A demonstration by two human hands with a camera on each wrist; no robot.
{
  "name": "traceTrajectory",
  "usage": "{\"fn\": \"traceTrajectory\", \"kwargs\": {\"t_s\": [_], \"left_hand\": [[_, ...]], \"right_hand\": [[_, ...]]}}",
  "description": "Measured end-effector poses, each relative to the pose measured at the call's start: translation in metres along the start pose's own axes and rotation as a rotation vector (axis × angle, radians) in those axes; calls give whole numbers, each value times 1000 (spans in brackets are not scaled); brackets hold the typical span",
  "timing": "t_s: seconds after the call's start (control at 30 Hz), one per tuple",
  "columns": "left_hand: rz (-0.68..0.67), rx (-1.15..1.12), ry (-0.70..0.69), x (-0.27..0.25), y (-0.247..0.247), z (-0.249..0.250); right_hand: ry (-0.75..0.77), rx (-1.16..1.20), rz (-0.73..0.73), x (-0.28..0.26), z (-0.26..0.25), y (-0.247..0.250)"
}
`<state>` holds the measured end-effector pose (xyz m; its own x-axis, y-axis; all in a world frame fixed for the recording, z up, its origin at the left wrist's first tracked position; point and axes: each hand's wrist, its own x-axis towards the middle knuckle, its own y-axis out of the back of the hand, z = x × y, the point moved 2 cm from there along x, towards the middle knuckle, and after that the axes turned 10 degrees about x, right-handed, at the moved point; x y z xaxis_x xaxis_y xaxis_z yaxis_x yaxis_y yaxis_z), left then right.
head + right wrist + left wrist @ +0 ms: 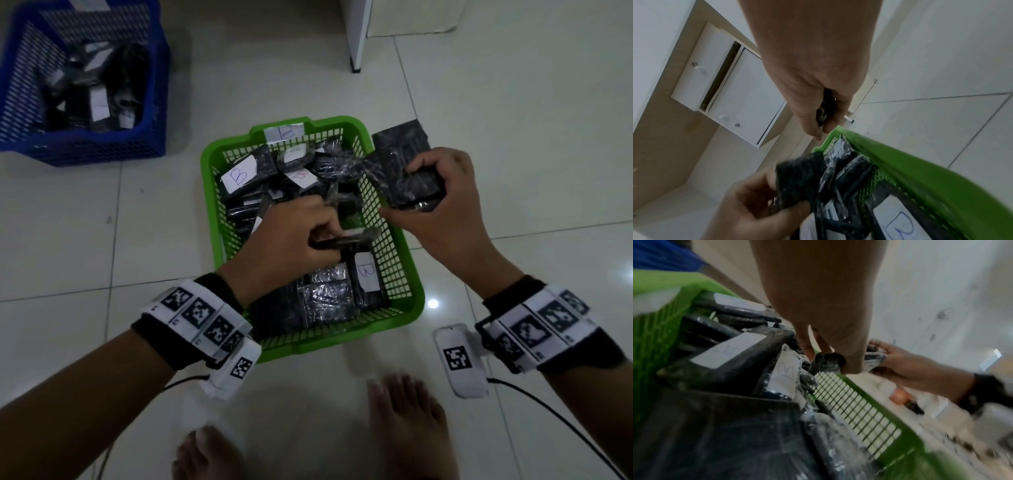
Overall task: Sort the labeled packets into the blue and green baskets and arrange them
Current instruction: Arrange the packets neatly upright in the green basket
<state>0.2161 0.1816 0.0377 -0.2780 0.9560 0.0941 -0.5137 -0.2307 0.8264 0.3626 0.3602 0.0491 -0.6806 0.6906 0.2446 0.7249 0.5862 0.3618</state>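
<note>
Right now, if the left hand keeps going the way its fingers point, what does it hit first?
Likely the right wall of the green basket. The left hand grips a dark packet pointing rightward at it; that packet would touch first. Depth is unclear.

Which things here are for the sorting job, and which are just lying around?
For the job:
green basket of B-labeled packets
blue basket holding more packets
packet stack held by the right hand
packet gripped by the left hand

Just lying about:
white cabinet
tiled floor
</note>
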Motion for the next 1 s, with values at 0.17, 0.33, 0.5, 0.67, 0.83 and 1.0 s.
{"fn": "traceTrajectory", "kwargs": {"t_s": [0.17,0.33,0.5,0.67,0.83,1.0], "left_hand": [[2,433,-549,7,-14,19],[-348,481,-589,24,-52,21],[-552,435,-384,28,-61,15],[-495,223,-340,39,-63,17],[-393,266,-291,40,-48,17],[-230,-329,479,49,5,7]], "right_hand": [[23,-52,20,7,1,4],[87,-90,-22,6,-7,2],[90,-97,-67,2,-8,2],[103,-95,-97,0,-6,-1],[116,-111,-113,-4,-2,2],[160,-177,-203,-4,-7,-2]]}}
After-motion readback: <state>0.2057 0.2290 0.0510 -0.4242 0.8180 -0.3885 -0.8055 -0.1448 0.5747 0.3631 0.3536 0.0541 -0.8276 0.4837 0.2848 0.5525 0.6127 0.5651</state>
